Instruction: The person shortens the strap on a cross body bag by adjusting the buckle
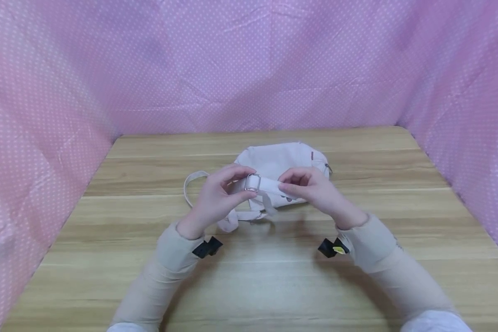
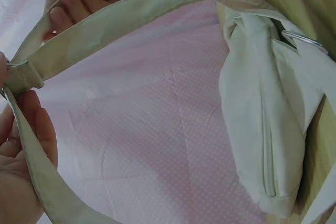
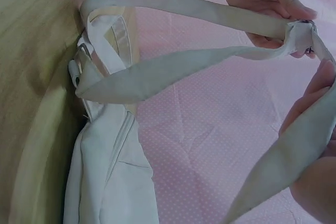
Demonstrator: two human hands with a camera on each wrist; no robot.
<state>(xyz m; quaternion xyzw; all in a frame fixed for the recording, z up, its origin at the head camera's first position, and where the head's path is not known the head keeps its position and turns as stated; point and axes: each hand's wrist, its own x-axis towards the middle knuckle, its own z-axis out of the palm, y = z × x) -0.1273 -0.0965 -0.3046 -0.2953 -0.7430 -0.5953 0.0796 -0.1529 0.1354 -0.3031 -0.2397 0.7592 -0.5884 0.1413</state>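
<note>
A pale off-white bag (image 1: 275, 157) lies on the table behind both hands, and its strap (image 1: 269, 185) is raised off the tabletop. My left hand (image 1: 216, 191) grips the strap at a square metal slider buckle (image 1: 252, 190), thumb below and fingers above. Just to the right, my right hand (image 1: 315, 189) pinches the strap between thumb and fingers. In the left wrist view, a fabric loop (image 2: 23, 78) sits by the left fingertips, and the bag's side (image 2: 262, 114) shows a zip. Strap lengths (image 3: 184, 11) run from the buckle area back to the bag in the right wrist view.
The wood-grain table (image 1: 108, 258) extends around the bag and hands. Pink dotted cloth (image 1: 249, 69) hangs behind and on both sides. A loose strap loop (image 1: 186, 186) lies left of the bag. Small black pieces (image 1: 207, 247) sit at both wrists.
</note>
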